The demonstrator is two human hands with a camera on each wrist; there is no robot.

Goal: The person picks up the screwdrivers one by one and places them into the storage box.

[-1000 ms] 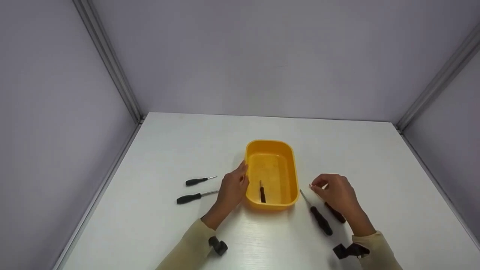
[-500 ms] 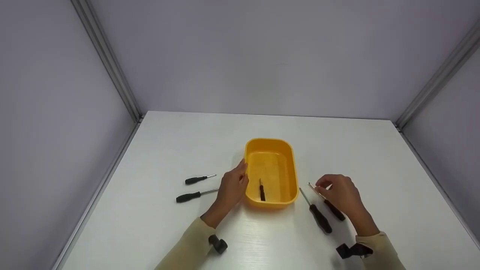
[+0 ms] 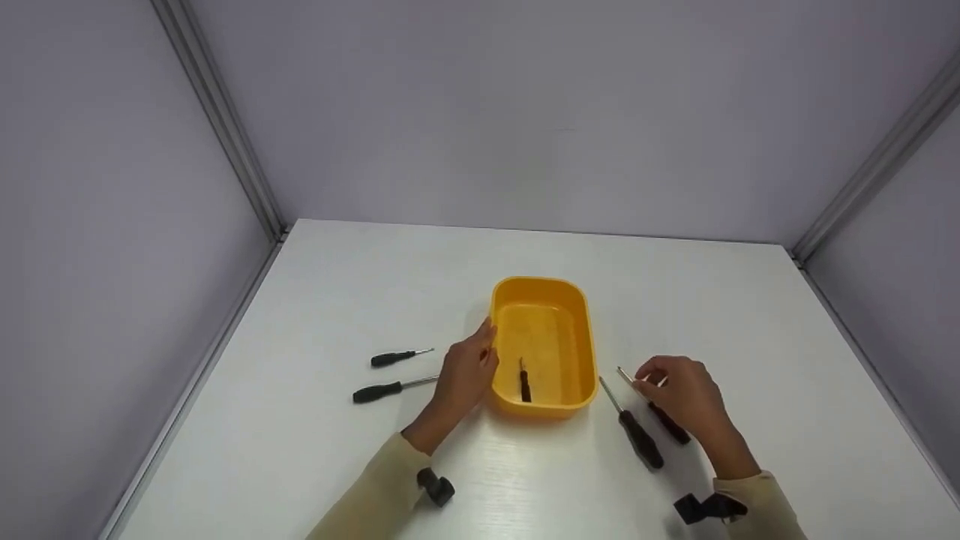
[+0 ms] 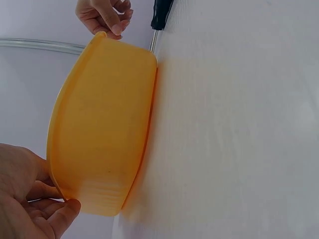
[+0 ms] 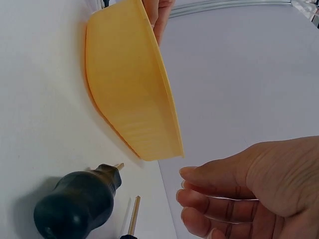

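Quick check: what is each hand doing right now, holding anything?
Left hand: open, fingers resting against the side of the yellow tub, steadying it.
Right hand: fingers curled over a screwdriver on the table; whether it grips it cannot be told.

Both forearms, in pale sleeves, reached forward from the near edge, each wrist carrying a small dark camera mount. The left hand (image 3: 465, 371) lay with relaxed fingers extended forward, thumb alongside. The right hand (image 3: 682, 394) hovered palm down, fingers loosely curled, thumb and forefinger tips close together.
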